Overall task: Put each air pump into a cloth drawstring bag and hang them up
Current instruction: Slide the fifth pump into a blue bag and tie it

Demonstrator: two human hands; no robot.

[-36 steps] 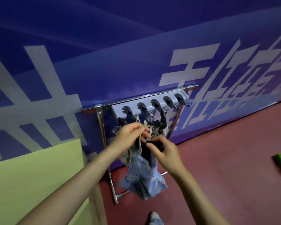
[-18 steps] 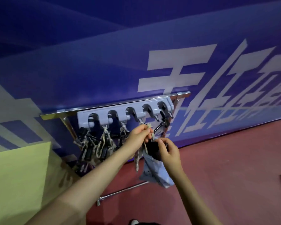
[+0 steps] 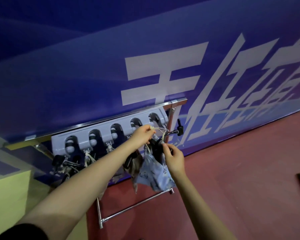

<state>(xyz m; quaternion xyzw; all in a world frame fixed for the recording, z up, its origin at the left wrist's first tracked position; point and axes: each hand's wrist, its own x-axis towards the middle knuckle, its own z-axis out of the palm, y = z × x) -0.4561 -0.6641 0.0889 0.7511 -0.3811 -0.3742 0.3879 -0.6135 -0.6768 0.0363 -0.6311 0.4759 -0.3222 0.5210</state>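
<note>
Two hands work before a blue wall (image 3: 76, 66) over red floor (image 3: 249, 170): left grip (image 3: 142, 135) pinching drawstring (image 3: 158, 129), right grip (image 3: 174, 157) grasping bag (image 3: 154, 174).

A pale grey plastic hook rack (image 3: 109, 130) with a smooth, slightly glossy face hangs on a shiny chrome metal frame (image 3: 133, 207). Below the rack hangs a soft, matt, printed light blue cloth bag (image 3: 154, 172) with a cream twisted cord (image 3: 160, 131). Beside the rack, a glossy black pump hose (image 3: 171, 132) curves outward. Behind the rack is a smooth blue banner (image 3: 93, 75).
</note>
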